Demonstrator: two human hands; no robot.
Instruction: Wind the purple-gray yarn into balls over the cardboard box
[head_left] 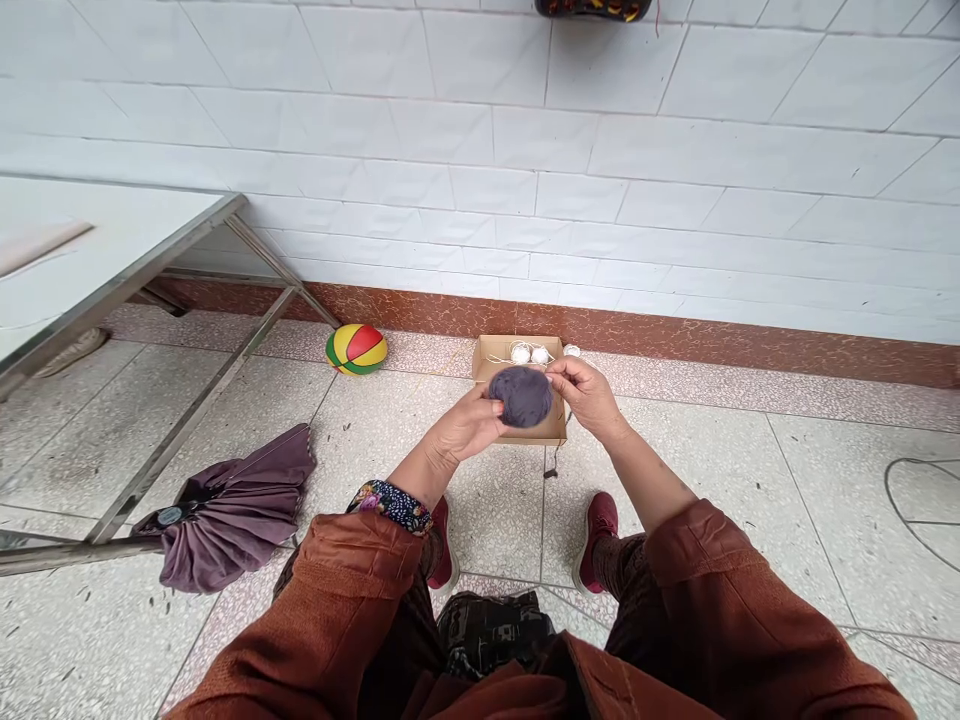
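Observation:
A dark purple-grey ball of yarn (521, 397) is held up in front of me, above a cardboard box. My left hand (474, 425) grips it from the left, thumb on the near side. At its right edge my right hand (581, 395) pinches with thumb and forefinger, seemingly on the yarn's strand. A dark strand (556, 458) dangles below that hand, with a small dark clump at its end. Beneath the ball, the open cardboard box (495, 346) sits on the floor, holding white balls of yarn (520, 352). Another white ball (571, 351) shows just beyond its right side.
A metal-framed table (187, 230) stands at left, with a folded purple umbrella (240, 510) by its leg. The colourful ball (357, 349) rests near the tiled wall (465, 230). A wire loop (922, 500) lies far right. My red shoes (598, 540) are below my hands.

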